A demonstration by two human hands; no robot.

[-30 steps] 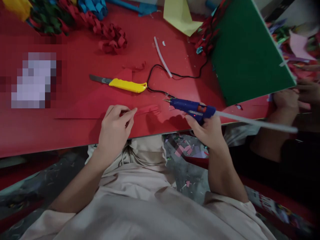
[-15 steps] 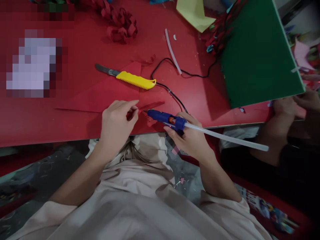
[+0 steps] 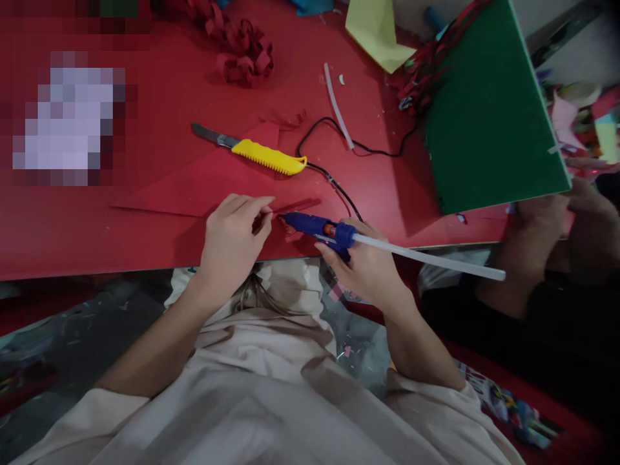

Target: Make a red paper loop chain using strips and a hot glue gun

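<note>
My right hand (image 3: 371,265) is wrapped round a blue glue gun (image 3: 312,226), with a long clear glue stick (image 3: 431,258) out of its back end. The gun's nozzle points left, close to the fingertips of my left hand (image 3: 235,236). Those fingers pinch a thin red paper strip (image 3: 298,206), which stretches right behind the nozzle. Beyond my hands, a yellow-handled knife (image 3: 268,157) with its blade out lies partly on a red paper sheet (image 3: 194,184).
A black cord (image 3: 343,192) curves over the red table (image 3: 159,84). Curled red paper (image 3: 247,55), a spare glue stick (image 3: 338,106) and yellow paper (image 3: 378,32) lie farther back. A green board (image 3: 494,116) stands at right; another person's hands (image 3: 542,216) are beside it.
The nozzle has come slightly nearer my left fingertips and the strip. The glue stick's free end has shifted left, and the view has moved a little.
</note>
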